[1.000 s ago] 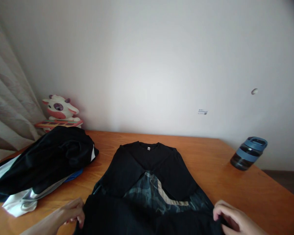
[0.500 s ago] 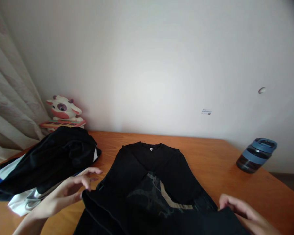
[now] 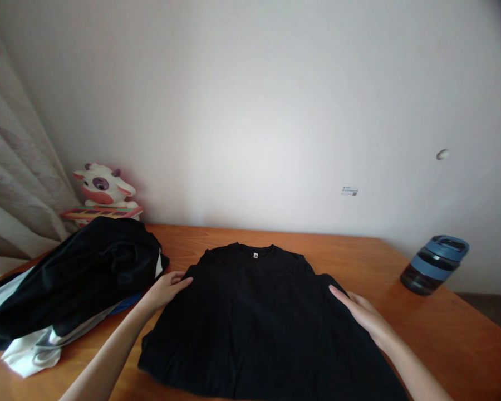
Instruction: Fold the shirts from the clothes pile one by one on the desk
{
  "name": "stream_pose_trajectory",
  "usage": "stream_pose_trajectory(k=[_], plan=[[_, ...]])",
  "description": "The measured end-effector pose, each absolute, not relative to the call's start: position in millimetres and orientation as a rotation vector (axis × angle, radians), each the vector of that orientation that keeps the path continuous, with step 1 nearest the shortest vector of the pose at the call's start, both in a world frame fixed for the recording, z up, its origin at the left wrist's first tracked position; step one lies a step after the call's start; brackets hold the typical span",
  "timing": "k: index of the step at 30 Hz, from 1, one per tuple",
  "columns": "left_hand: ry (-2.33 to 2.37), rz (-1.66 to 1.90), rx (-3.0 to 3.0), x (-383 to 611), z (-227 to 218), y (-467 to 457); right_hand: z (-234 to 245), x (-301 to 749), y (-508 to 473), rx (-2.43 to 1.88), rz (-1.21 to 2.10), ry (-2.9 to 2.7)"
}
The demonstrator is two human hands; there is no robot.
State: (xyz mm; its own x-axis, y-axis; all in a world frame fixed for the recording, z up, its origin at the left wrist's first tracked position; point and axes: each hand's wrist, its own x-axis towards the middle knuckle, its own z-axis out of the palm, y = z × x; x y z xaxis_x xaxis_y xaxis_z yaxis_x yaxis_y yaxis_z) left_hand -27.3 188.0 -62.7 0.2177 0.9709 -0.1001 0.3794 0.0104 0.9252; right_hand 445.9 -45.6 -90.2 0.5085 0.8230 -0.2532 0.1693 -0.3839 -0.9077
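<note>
A black shirt (image 3: 254,323) lies on the wooden table in front of me, its neckline and small white label toward the wall. Its lower part is folded up over the front, so plain black cloth reaches almost to the collar. My left hand (image 3: 169,288) is closed on the left side of this folded edge, thumb on top. On the opposite side, my right hand (image 3: 361,312) pinches the cloth the same way, its fingers partly hidden behind the fabric.
To the left, a heap of black, white and blue clothes (image 3: 79,273) lies before a cow-shaped toy keyboard (image 3: 104,192). A blue-banded bottle (image 3: 434,264) stands at the right on the wooden table (image 3: 451,345). A wall rises behind; a curtain (image 3: 12,167) hangs left.
Both hands have carried the shirt's lower edge away from me toward the collar. The cloth now covers the printed front that showed before.
</note>
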Motion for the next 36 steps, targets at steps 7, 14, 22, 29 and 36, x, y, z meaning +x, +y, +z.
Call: stream_pose_trajectory(k=[7, 14, 22, 29, 36], plan=[[1.334, 0.724, 1.455, -24, -75, 200, -88, 457, -21, -1.958, 0.741, -0.847], [1.082, 0.902, 1.262, -33, -54, 212, -52, 455, -17, -1.621, 0.986, -0.923], [1.245, 1.137, 1.36, 3, -31, 271, -63, 484, 64, -1.797, 0.612, -0.934], [1.581, 0.69, 1.665, -1, -72, 256, -118, 488, 74, -2.064, 0.455, -0.887], [1.513, 0.567, 1.903, -56, -81, 192, -133, 485, -4, -2.071, 0.465, -0.961]])
